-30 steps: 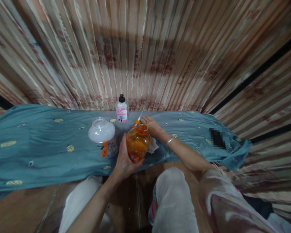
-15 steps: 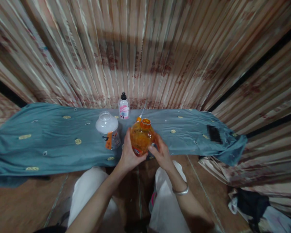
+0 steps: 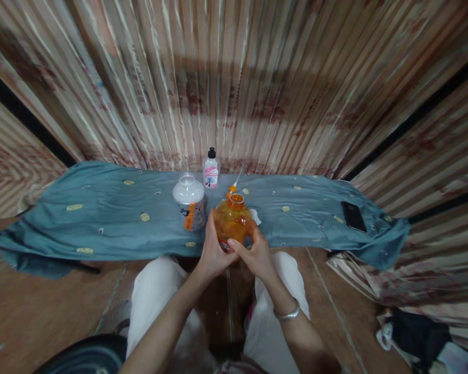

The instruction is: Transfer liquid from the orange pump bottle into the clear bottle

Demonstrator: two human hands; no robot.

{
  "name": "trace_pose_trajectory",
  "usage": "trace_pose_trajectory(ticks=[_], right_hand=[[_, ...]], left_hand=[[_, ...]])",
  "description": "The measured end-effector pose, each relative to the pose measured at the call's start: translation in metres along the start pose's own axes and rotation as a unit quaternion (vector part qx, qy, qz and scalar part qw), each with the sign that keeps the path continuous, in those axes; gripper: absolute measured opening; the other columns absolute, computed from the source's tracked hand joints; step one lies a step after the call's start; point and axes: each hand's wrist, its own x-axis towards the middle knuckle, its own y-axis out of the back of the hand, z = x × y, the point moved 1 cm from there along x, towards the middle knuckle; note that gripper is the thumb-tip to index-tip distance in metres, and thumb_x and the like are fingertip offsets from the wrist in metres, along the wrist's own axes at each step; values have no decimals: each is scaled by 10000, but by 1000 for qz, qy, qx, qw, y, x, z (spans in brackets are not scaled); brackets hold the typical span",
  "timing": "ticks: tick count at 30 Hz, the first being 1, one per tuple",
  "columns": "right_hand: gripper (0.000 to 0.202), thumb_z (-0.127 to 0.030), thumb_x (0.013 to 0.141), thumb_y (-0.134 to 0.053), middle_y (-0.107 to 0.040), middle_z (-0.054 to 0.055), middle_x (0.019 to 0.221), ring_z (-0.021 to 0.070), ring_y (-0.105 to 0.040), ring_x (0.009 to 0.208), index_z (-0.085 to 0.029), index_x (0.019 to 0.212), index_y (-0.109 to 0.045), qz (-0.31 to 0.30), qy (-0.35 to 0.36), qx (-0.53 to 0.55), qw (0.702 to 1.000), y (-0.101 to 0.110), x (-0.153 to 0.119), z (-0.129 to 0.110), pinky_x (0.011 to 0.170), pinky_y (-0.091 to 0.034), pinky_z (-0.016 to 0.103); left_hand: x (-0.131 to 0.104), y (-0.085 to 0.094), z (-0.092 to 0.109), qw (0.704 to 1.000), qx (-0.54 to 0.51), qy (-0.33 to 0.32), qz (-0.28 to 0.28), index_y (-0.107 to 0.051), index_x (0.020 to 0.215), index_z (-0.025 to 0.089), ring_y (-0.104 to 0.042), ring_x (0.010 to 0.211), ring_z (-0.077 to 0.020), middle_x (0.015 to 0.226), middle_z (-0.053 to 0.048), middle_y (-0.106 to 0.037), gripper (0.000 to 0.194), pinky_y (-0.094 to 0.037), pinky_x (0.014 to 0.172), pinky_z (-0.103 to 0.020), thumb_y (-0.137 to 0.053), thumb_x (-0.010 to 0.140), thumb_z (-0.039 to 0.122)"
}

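Note:
Between my two hands is an open-necked, see-through orange bottle (image 3: 234, 223), upright, near the front edge of the cloth-covered table (image 3: 113, 223). My left hand (image 3: 213, 246) wraps its left side, and my right hand (image 3: 255, 249) grips the right side with the thumb across the front. Just behind it lies an orange pump top (image 3: 232, 190) with a clear tube. To the left stands a clear, wide jar (image 3: 189, 202) with an orange and black label and no lid. A small clear bottle (image 3: 211, 171) with a black cap and pink label stands farther back.
A black phone (image 3: 353, 216) lies at the table's right end. Something small and white (image 3: 255, 217) is on the cloth beside the orange bottle. A striped curtain (image 3: 234, 93) hangs behind the table. Dark and white cloth items (image 3: 419, 335) lie on the floor at right.
The view has shifted, so the table items appear farther right. Both hands still hold the orange bottle; my right thumb has moved left across its front. The white piece beside it now shows.

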Motion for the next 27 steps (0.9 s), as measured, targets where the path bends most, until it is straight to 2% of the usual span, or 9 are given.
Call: trace_pose_trajectory(ticks=[4, 7, 12, 18, 22, 23, 25, 27], right_hand=[[753, -388, 675, -750, -656, 96, 1195, 249, -574, 1183, -193, 1334, -442, 2, -24, -3, 1000, -6, -7, 1, 1026, -443, 417], [742, -371, 664, -756, -680, 85, 1134, 251, -581, 1176, -202, 1314, -443, 9, -36, -6, 999, -9, -13, 4, 1023, -445, 425], [711, -392, 677, -747, -663, 100, 1187, 248, -602, 1145, -191, 1290, -445, 0, -53, -6, 999, -12, -20, 6, 1008, -457, 425], [689, -419, 753, -688, -603, 108, 1301, 236, -573, 1191, -191, 1343, -415, -68, -14, 0, 998, -17, -25, -8, 1017, -452, 387], [522, -459, 879, -521, -578, 64, 1348, 212, -540, 1237, -235, 1347, -462, -132, 28, 35, 990, -23, -17, -8, 1057, -415, 372], [480, -476, 905, -466, -584, 58, 1341, 209, -539, 1239, -245, 1325, -492, -128, 25, 50, 990, -26, -12, -4, 1064, -408, 380], [477, -513, 931, -372, -597, 72, 1323, 210, -543, 1235, -245, 1295, -524, -80, 2, 86, 993, -35, 2, 6, 1069, -401, 403], [529, -547, 907, -398, -617, 106, 1281, 220, -581, 1184, -235, 1326, -485, -51, -15, 96, 994, -48, 19, 17, 1028, -436, 426]], left_hand=[[-9, 0, -2, 1000, -5, 7, 2, -17, 1499, 140, -239, 1438, -356, 1544, -216, -204, 1106, -246, 1168, -523, -719, 664, 321], [-15, 0, -2, 1000, -4, 15, -1, -30, 1499, 143, -242, 1437, -357, 1544, -217, -211, 1104, -242, 1168, -528, -726, 656, 302], [-24, 2, 4, 999, -18, 37, 6, -20, 1502, 154, -235, 1441, -354, 1548, -213, -207, 1178, -229, 1174, -521, -771, 605, 286], [-28, 14, 6, 996, -42, 65, 45, -83, 1492, 155, -325, 1402, -348, 1511, -211, -292, 1155, -280, 1155, -505, -794, 598, 327], [-33, 30, 3, 992, -4, 86, 90, -134, 1479, 177, -338, 1398, -328, 1502, -184, -321, 1119, -292, 1153, -483, -804, 605, 380], [-35, 35, 2, 991, 1, 95, 98, -148, 1476, 183, -345, 1395, -325, 1496, -178, -331, 1125, -300, 1150, -478, -815, 594, 392], [-39, 43, 1, 987, 4, 115, 113, -160, 1473, 188, -348, 1393, -324, 1493, -174, -337, 1151, -304, 1148, -472, -834, 568, 412], [-42, 51, 0, 982, 5, 134, 134, -161, 1475, 190, -337, 1398, -326, 1499, -175, -321, 1168, -295, 1153, -471, -842, 554, 419]])
